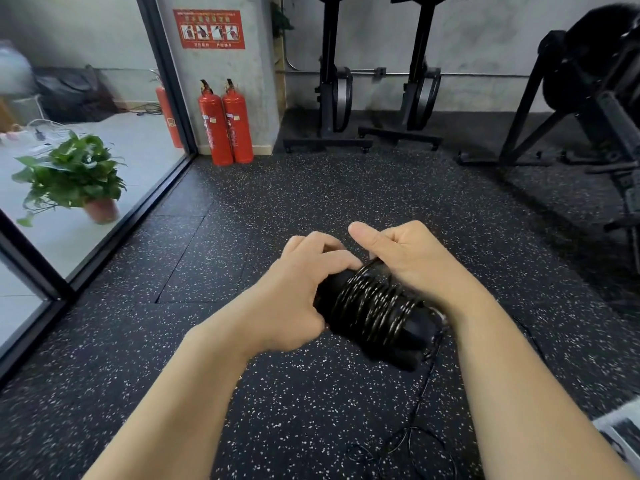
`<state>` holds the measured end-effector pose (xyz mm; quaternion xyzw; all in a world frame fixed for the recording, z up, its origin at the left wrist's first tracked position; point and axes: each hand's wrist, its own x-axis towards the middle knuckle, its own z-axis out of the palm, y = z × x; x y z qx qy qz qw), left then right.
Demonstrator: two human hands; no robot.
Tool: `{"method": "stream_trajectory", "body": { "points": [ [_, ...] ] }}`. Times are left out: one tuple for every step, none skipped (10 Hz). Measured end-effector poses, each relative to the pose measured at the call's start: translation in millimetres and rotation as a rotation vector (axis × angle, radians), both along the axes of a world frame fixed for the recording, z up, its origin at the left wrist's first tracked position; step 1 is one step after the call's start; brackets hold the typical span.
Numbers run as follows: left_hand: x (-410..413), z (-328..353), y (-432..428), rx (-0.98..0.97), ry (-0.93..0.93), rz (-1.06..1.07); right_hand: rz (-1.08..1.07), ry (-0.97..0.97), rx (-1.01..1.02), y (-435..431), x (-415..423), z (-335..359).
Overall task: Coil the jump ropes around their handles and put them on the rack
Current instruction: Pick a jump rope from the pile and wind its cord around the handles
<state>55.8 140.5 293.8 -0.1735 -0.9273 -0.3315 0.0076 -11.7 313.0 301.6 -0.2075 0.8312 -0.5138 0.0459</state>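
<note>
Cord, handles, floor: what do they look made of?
Cord: thin, glossy, glinting on every turn; likely plastic-coated cable. Handles: matte black, probably foam or rubber; blurred, so unsure. Floor: black rubber tiles with white flecks, seams showing.

**What the view keeps back**

The far ends of the handles [410, 341] are hidden under the left grip [298, 292] and right grip [412, 261]. The loose rope [420, 396] trails out past the bottom edge. A blurred pale object [620, 434] is cropped at the lower right corner. The red sign's [209, 28] text is too small to read.

Two hands [294, 296] [412, 261], one jump rope [374, 310], three extinguishers [214, 126], one plant [72, 171], perhaps two bikes [329, 81].
</note>
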Motion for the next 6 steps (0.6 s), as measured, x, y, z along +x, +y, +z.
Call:
{"method": "stream_trajectory", "body": {
  "points": [
    [0.4,-3.1,1.9,0.096,0.0,-0.008,0.045,-0.123,-0.032,5.5,-5.6,-1.0],
    [-1.5,-4.0,2.6,0.186,-0.008,0.024,-0.115,-0.018,-0.076,-7.2,-4.8,-12.1],
    [-1.5,0.8,6.3,0.268,-0.069,0.05,-0.541,-0.035,-0.134,-5.4,-21.0,-48.5],
    [-2.4,1.7,9.9,0.351,-0.137,0.101,-0.267,-0.454,-0.41,-14.6,-8.0,-36.4],
    [-8.0,-2.7,8.2,0.387,-0.174,0.167,-0.288,-0.334,-0.077,-14.8,0.4,-17.9],
    [-9.3,-5.2,8.7,0.501,-0.263,0.212,-0.266,-0.201,0.129,-17.8,-6.7,-23.9]
  ]
}}
